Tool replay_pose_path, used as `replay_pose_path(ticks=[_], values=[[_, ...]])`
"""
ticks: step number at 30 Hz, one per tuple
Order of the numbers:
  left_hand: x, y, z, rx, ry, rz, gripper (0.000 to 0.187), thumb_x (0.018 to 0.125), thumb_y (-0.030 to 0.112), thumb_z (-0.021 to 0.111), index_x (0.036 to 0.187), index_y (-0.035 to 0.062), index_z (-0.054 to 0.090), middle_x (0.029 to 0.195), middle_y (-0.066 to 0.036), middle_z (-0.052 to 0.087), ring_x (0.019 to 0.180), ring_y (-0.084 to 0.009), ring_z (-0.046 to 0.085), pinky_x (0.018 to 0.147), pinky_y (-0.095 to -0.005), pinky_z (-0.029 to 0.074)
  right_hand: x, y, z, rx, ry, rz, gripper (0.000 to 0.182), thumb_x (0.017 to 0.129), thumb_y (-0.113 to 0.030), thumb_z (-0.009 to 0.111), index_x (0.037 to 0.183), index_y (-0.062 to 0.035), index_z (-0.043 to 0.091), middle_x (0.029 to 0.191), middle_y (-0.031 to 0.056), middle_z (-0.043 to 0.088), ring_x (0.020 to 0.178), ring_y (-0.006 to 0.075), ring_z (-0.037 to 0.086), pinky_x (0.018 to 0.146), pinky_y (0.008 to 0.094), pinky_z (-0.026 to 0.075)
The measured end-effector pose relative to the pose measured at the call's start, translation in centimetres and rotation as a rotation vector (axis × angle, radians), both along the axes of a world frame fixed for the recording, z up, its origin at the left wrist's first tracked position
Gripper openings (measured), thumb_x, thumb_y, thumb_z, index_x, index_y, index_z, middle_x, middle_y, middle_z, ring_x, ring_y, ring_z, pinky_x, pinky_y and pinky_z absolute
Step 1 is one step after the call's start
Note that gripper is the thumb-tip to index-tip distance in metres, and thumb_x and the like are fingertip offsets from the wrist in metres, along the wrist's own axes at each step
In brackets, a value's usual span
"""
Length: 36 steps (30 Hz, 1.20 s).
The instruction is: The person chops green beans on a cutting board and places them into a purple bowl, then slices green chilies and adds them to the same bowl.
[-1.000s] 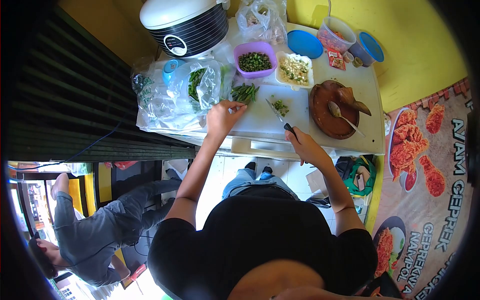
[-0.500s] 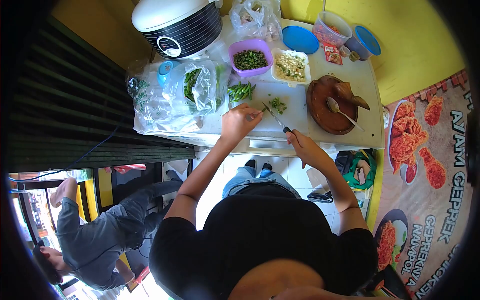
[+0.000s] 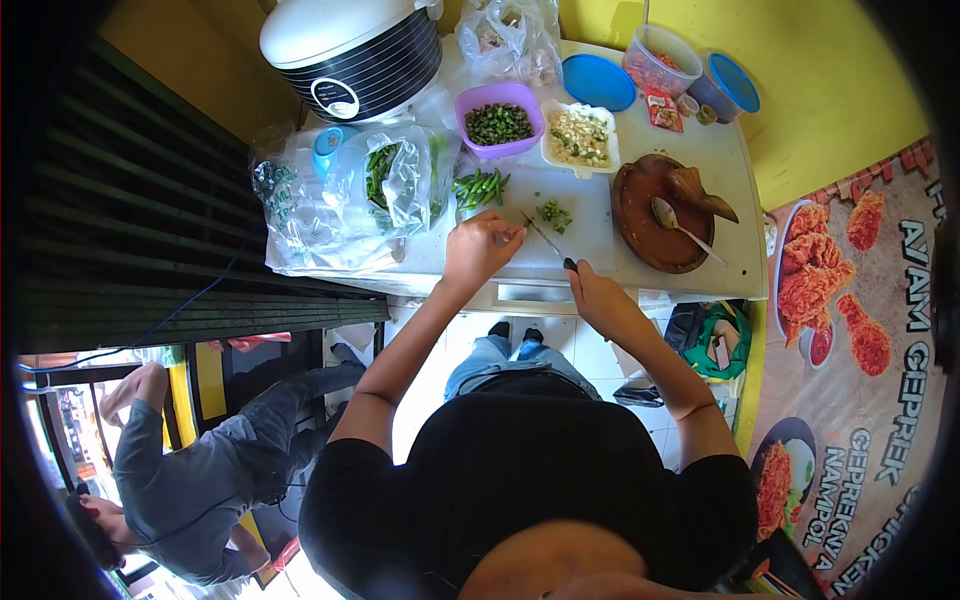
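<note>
My right hand [image 3: 600, 298] is wrapped round the dark handle of a knife [image 3: 547, 240], whose blade points up and left over a white cutting board [image 3: 587, 222]. Close to the knife tip, my left hand [image 3: 480, 245] has its fingers pinched together; what they hold is too small to make out. A small pile of cut green pieces [image 3: 553, 215] lies just beyond the blade. Whole green chilies [image 3: 480, 187] rest at the board's left side. Behind the board stand a purple bowl [image 3: 498, 120] of chopped green pieces and a white tray [image 3: 580, 137] of chopped pale pieces.
A brown mortar [image 3: 645, 225] with a spoon and pestle stands right. Plastic bags [image 3: 340, 215] and a rice cooker [image 3: 355, 60] are left. A blue lid [image 3: 599, 82] and tubs [image 3: 662, 60] sit at the back. Another person [image 3: 200, 480] is at lower left.
The knife and my right hand have shifted slightly left, with the blade tip closer to my left fingers. The view has moved a little.
</note>
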<state>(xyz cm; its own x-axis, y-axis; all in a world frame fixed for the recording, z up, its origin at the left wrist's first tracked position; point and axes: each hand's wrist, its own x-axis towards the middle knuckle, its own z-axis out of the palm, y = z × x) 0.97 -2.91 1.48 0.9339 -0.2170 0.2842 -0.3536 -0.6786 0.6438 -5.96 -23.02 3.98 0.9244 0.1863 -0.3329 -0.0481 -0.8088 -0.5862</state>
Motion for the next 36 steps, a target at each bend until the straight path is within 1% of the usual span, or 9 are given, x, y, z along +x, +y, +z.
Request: replay_pose_path(ticks=[5, 13, 16, 19, 25, 29, 31, 34, 36], values=[[-0.6, -0.1, 0.2, 0.030, 0.004, 0.024, 0.014, 0.077, 0.026, 0.071, 0.075, 0.0125, 0.073, 0.069, 0.001, 0.063, 0.055, -0.0177, 0.061, 0.051, -0.0311, 0.048, 0.7, 0.2, 0.1, 0.014, -0.032, 0.023, 0.032, 0.100, -0.032, 0.035, 0.093, -0.0020, 0.043, 0.065, 0.0274, 0.058, 0.063, 0.0488, 0.057, 0.061, 0.0562, 0.043], [-1.2, 0.2, -0.4, 0.043, -0.023, 0.100, 0.017, 0.076, 0.032, 0.072, 0.082, 0.0162, 0.075, 0.069, 0.001, 0.060, 0.051, -0.0137, 0.055, 0.046, -0.0292, 0.043, -0.2, -1.4, 0.0, 0.208, 0.129, -0.034, 0.040, 0.101, -0.038, 0.031, 0.097, -0.0010, 0.045, 0.060, 0.0180, 0.055, 0.043, 0.0269, 0.058, 0.033, 0.0332, 0.046], [-1.1, 0.1, -0.5, 0.042, -0.033, 0.122, 0.017, 0.076, 0.032, 0.072, 0.081, 0.0162, 0.075, 0.068, 0.001, 0.060, 0.053, -0.0146, 0.057, 0.047, -0.0293, 0.043, -0.3, -1.2, 0.3, 0.259, 0.194, -0.068, 0.041, 0.100, -0.039, 0.032, 0.093, -0.0026, 0.047, 0.068, 0.0102, 0.050, 0.044, 0.0195, 0.051, 0.034, 0.0299, 0.045], [-0.9, 0.0, -0.6, 0.040, -0.042, 0.132, 0.017, 0.075, 0.032, 0.073, 0.080, 0.0163, 0.075, 0.068, 0.002, 0.060, 0.054, -0.0156, 0.059, 0.047, -0.0300, 0.044, -0.4, -0.9, 0.9, 0.269, 0.186, -0.046, 0.040, 0.100, -0.039, 0.032, 0.092, -0.0029, 0.047, 0.066, 0.0103, 0.049, 0.043, 0.0193, 0.051, 0.033, 0.0299, 0.045], [-0.9, 0.0, -0.4, 0.043, -0.035, 0.135, 0.015, 0.075, 0.030, 0.072, 0.077, 0.0153, 0.074, 0.070, 0.002, 0.061, 0.056, -0.0174, 0.061, 0.049, -0.0311, 0.046, -0.5, -1.0, 0.4, 0.207, 0.126, -0.001, 0.036, 0.101, -0.036, 0.033, 0.094, -0.0027, 0.045, 0.059, 0.0189, 0.057, 0.048, 0.0340, 0.059, 0.041, 0.0424, 0.048], [-0.9, 0.0, -0.4, 0.042, -0.043, 0.129, 0.015, 0.075, 0.029, 0.072, 0.076, 0.0141, 0.073, 0.070, 0.001, 0.061, 0.056, -0.0182, 0.060, 0.049, -0.0313, 0.046, -0.9, -1.0, -0.9, 0.080, 0.012, 0.051, 0.037, 0.100, -0.038, 0.033, 0.097, -0.0026, 0.044, 0.060, 0.0180, 0.055, 0.051, 0.0313, 0.060, 0.039, 0.0394, 0.047], [-0.9, 0.1, -0.5, 0.004, -0.042, 0.091, 0.015, 0.075, 0.028, 0.073, 0.076, 0.0132, 0.073, 0.070, 0.000, 0.061, 0.056, -0.0189, 0.060, 0.050, -0.0317, 0.047, -1.3, -0.5, -1.3, -0.059, -0.141, 0.071, 0.034, 0.100, -0.035, 0.033, 0.100, -0.0022, 0.042, 0.064, 0.0260, 0.058, 0.058, 0.0423, 0.060, 0.051, 0.0499, 0.047], [-0.8, 0.1, -0.2, 0.017, -0.016, 0.091, 0.015, 0.075, 0.027, 0.073, 0.076, 0.0125, 0.073, 0.071, -0.001, 0.061, 0.057, -0.0192, 0.060, 0.050, -0.0318, 0.047, -1.0, 0.2, -0.6, -0.056, -0.062, 0.044, 0.032, 0.100, -0.032, 0.033, 0.102, -0.0017, 0.042, 0.067, 0.0300, 0.058, 0.061, 0.0484, 0.056, 0.063, 0.0555, 0.044], [-0.8, 0.1, -0.2, 0.020, -0.010, 0.086, 0.015, 0.075, 0.027, 0.073, 0.076, 0.0125, 0.073, 0.071, -0.001, 0.061, 0.057, -0.0192, 0.060, 0.051, -0.0317, 0.047, -0.4, 0.2, -0.9, -0.052, -0.068, 0.061, 0.031, 0.100, -0.032, 0.035, 0.100, -0.0021, 0.042, 0.065, 0.0278, 0.058, 0.061, 0.0467, 0.058, 0.059, 0.0548, 0.044]])
